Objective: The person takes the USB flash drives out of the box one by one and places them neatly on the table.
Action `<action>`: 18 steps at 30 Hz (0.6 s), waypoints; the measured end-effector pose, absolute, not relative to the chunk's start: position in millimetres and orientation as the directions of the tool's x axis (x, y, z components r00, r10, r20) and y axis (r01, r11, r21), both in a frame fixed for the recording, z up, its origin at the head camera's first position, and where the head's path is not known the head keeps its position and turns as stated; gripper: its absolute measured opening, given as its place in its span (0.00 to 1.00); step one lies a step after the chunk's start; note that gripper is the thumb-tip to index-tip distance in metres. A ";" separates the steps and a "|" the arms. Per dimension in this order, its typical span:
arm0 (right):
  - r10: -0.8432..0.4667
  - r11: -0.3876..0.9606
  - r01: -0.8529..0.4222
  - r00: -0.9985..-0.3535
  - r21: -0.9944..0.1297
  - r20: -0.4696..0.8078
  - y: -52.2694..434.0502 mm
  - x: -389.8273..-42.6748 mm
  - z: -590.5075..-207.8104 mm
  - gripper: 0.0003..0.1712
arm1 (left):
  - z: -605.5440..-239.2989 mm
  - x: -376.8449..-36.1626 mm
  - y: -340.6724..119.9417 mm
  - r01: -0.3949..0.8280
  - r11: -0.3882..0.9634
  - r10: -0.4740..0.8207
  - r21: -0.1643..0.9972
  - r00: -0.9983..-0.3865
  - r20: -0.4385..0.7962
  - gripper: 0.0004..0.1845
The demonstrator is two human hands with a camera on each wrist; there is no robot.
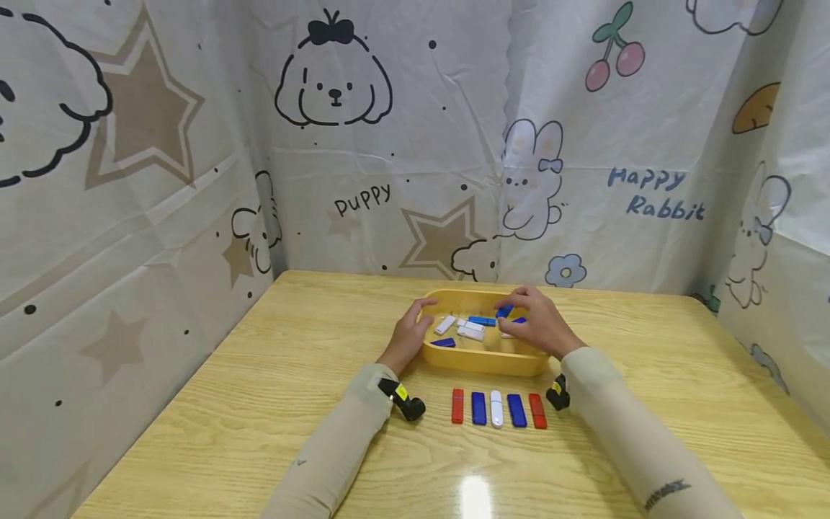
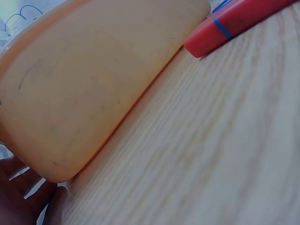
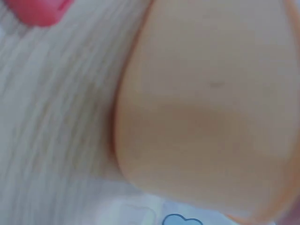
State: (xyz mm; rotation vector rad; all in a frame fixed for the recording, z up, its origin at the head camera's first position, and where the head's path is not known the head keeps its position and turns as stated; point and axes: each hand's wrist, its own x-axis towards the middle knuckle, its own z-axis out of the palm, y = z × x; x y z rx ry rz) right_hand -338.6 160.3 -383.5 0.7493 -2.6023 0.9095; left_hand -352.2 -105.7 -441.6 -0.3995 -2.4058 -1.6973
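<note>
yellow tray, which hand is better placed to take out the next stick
Likely the right hand: it reaches over the yellow tray, close to a blue stick. The left hand is at the tray's left end, holding no stick.

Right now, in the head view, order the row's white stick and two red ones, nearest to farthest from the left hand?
1. Left red stick, row's left end.
2. White stick, row's middle.
3. Right red stick, row's right end.

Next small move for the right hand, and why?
I'd firm up a pinch on the blue stick: it shows between the right hand's thumb and forefinger, over the tray, with the left hand at the tray's left end. Can't tell if it's gripped.
</note>
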 end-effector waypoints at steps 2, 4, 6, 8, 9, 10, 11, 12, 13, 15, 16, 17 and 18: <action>-0.383 0.663 -0.564 -0.820 -0.492 0.425 163.2 -335.4 -379.8 0.13 | -441.3 -351.8 -106.0 0.314 0.321 0.120 0.894 -0.949 0.291 0.20; -0.388 0.657 -0.566 -0.820 -0.497 0.421 166.2 -330.3 -376.2 0.13 | -441.2 -351.5 -106.7 0.314 0.323 0.121 0.893 -0.949 0.290 0.20; -0.396 0.653 -0.568 -0.820 -0.500 0.415 169.8 -323.9 -373.7 0.12 | -441.2 -351.2 -107.4 0.311 0.326 0.119 0.892 -0.950 0.288 0.20; -0.406 0.649 -0.573 -0.817 -0.500 0.409 174.0 -316.9 -372.3 0.13 | -441.4 -350.9 -107.6 0.311 0.328 0.119 0.892 -0.950 0.288 0.20; -0.413 0.647 -0.579 -0.813 -0.497 0.410 176.1 -313.0 -371.9 0.13 | -441.5 -350.7 -107.8 0.311 0.328 0.119 0.892 -0.950 0.287 0.20; -0.418 0.646 -0.582 -0.811 -0.493 0.410 178.3 -308.8 -371.4 0.12 | -441.5 -350.6 -107.8 0.311 0.328 0.120 0.892 -0.950 0.287 0.20; -0.424 0.644 -0.588 -0.807 -0.489 0.412 180.6 -304.6 -370.9 0.12 | -441.9 -350.8 -107.9 0.311 0.327 0.122 0.893 -0.950 0.287 0.20; -0.431 0.639 -0.596 -0.801 -0.487 0.416 183.1 -300.8 -370.6 0.11 | -442.0 -350.9 -107.9 0.312 0.326 0.124 0.893 -0.950 0.287 0.20; -0.437 0.632 -0.604 -0.795 -0.485 0.420 185.5 -296.5 -369.7 0.11 | -442.1 -350.9 -107.8 0.312 0.324 0.126 0.893 -0.950 0.286 0.20; -0.448 0.622 -0.618 -0.785 -0.481 0.429 190.8 -288.8 -368.6 0.10 | -442.3 -351.1 -107.6 0.312 0.320 0.131 0.894 -0.950 0.284 0.20; -0.455 0.618 -0.625 -0.779 -0.477 0.432 193.5 -285.0 -367.9 0.11 | -442.3 -351.0 -107.5 0.311 0.317 0.134 0.896 -0.950 0.282 0.21; -0.464 0.613 -0.635 -0.770 -0.469 0.437 196.2 -281.8 -367.5 0.11 | -442.7 -351.3 -107.4 0.311 0.314 0.136 0.897 -0.950 0.281 0.21; -0.477 0.612 -0.646 -0.761 -0.456 0.440 199.0 -278.9 -367.3 0.11 | -442.6 -351.3 -107.4 0.309 0.311 0.137 0.899 -0.951 0.279 0.21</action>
